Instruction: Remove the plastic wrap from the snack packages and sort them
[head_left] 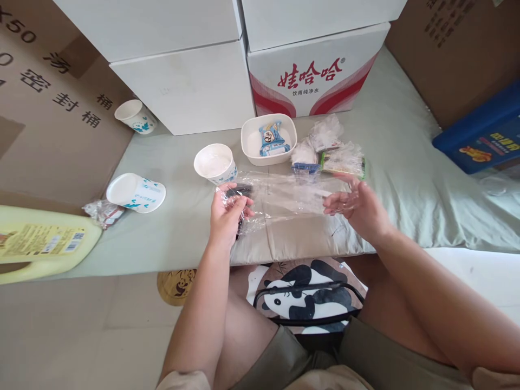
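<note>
A clear thin plastic film (284,197), crinkled like a bag or disposable glove, stretches between my two hands above the cloth. My left hand (228,214) is closed, pinching the film's left end between thumb and fingers. At the film's right end is my right hand (361,208), its fingers loosely stretched and apart, with film over or around the fingertips. Just behind my left hand a black object (239,190) shows through the plastic; its kind is unclear. Beyond that hand stands a white paper cup (214,162) with clear plastic inside.
A white bowl (248,142) holds blue snack packets (273,140). Beside it lie wrapped packets (343,161). More paper cups (136,192) and a yellow jug (49,238) are left. White cartons (182,86) line the back; a blue container (483,130) stands right.
</note>
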Tool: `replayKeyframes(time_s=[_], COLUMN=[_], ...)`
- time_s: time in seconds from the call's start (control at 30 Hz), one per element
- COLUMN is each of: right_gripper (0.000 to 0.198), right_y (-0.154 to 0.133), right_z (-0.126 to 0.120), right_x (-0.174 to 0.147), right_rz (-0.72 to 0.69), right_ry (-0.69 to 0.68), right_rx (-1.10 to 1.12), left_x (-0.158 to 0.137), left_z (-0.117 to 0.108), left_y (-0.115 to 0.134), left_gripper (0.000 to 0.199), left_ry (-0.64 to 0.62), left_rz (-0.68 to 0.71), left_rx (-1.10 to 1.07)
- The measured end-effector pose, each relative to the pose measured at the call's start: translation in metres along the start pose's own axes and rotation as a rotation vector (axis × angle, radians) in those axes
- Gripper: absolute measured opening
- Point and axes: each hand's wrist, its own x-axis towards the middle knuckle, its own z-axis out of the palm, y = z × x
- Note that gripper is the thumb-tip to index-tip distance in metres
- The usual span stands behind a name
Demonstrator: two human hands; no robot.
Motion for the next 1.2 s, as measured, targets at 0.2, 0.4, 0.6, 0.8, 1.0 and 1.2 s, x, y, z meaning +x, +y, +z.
replayKeyframes(time_s=[0.2, 0.4, 0.6, 0.8, 1.0, 1.2], right_gripper=[0.079, 0.073, 0.074, 0.040, 0.040, 0.051], right_y=[0.002, 0.003, -0.002, -0.005, -0.013, -0.015], right_z=[-0.003, 0.003, 0.007, 0.007, 0.005, -0.008], right_x=[-0.002, -0.002, -0.005, -0.008, -0.007, -0.002], right_rz=[0.022, -0.009, -0.101, -0.162, -0.143, -0.065], right_ry=[0.041, -0.061, 0.026, 0.139, 0.128, 0.106], right_rx=[-0.155, 0.030, 0.047, -0.005, 0.009, 0.178], left_x=[0.002, 0.000, -0.001, -0.003, -0.002, 0.001], left_z=[-0.001, 0.002, 0.003, 0.003, 0.003, 0.001], left_y=[-0.001, 0.000, -0.001, -0.001, 0.000, 0.003], left_gripper=[0.055, 0.058, 0.058, 0.056, 0.047, 0.039], left_ry=[0.030, 0.000, -0.018, -0.128, -0.118, 0.031], left_rz=[-0.002, -0.017, -0.021, -0.055, -0.085, -0.044], left_rx=[0.015, 0.057, 0.079, 0.147, 0.133, -0.005])
